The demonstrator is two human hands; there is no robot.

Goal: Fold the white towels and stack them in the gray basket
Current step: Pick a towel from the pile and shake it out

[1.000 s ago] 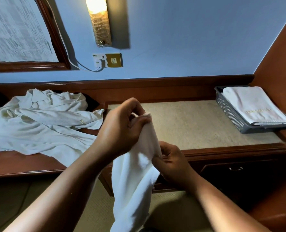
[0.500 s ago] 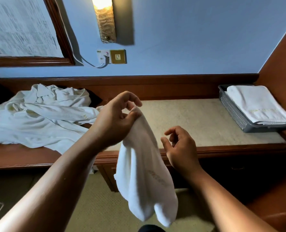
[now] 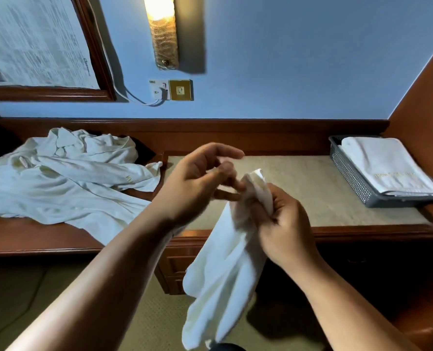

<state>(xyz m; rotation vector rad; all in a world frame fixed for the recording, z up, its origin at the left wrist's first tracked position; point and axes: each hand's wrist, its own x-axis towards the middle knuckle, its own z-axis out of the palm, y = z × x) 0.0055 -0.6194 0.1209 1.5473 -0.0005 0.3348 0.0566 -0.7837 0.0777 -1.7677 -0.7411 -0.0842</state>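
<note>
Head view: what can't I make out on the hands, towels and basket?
- Left hand: fingers motion-blurred; contact with held towel unclear.
- Top edge of held towel: buried in right hand.
- Gray basket: folded towel lettering too small; layers beneath hidden.
- Towel pile: cut off by left edge.

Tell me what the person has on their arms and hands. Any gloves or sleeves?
No gloves and no sleeves show. The left hand and right hand are bare, and so are the left forearm and right forearm as far as the picture reaches. No watch or bracelet sits on either wrist. I see no ring on the right hand; the left hand's fingers are too blurred to check.
</note>
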